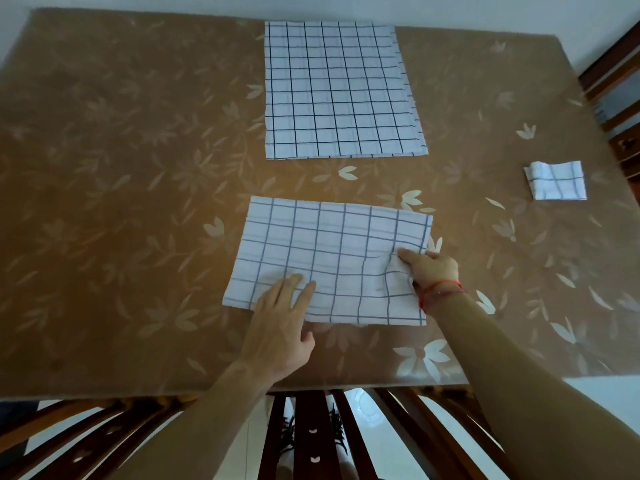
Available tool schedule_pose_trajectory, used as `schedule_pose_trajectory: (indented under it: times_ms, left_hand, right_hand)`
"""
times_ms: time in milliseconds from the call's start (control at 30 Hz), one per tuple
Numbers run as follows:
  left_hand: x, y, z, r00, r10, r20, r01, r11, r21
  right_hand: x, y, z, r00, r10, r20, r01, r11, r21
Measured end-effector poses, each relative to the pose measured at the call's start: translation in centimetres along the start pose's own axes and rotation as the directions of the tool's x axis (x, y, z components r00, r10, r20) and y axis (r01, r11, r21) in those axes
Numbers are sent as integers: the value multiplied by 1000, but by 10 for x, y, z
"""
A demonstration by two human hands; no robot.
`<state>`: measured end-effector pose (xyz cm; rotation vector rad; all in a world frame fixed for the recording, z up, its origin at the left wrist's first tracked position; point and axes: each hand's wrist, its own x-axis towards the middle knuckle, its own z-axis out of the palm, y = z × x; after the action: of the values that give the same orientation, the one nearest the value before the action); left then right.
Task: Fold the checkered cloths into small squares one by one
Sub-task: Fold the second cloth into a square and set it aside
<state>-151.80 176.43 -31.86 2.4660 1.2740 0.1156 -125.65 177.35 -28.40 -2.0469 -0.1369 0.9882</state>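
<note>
A white cloth with blue checks [322, 251] lies folded into a wide rectangle near the table's front. My left hand [284, 323] presses flat on its near left part, fingers straight. My right hand [429, 268] pinches the cloth's right edge, thumb on top, and the fabric puckers there. A stack of flat checkered cloths [336, 91] with darker lines lies at the far middle. A small folded square cloth [556, 180] sits at the right.
The table [121, 202] wears a brown cover with a pale leaf pattern. Dark wooden chair backs [311, 431] stand at the near edge below my arms. Wooden furniture [616, 98] stands past the right edge.
</note>
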Motion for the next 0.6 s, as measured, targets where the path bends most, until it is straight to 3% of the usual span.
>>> schedule_pose_trajectory:
  times_ms: [67,167,333,500,567,600]
  left_hand:
    - [2,7,3,999,38,-18,-38,999,18]
    - [4,16,10,997,60,-51,-59,998,15]
    - [4,15,15,999,4,-51,-8,998,-68]
    - [-2,-2,12,996,-43,-82,37,997,-75]
    - [-6,-8,10,996,-26,-86,18,995,-96]
    - [-8,-12,10,996,-18,-82,10,995,-99]
  right_hand:
    - [-10,7,-6,997,71,-42,-64,988,138]
    - [-24,24,-11,976,219,15,-211,919,333]
    - [-55,49,-12,916,335,219,-395,848,354]
    - [-75,60,-16,854,258,452,-412,865,286]
    - [-78,62,-24,790,161,592,-346,914,213]
    - [-75,65,-28,795,135,592,-280,946,161]
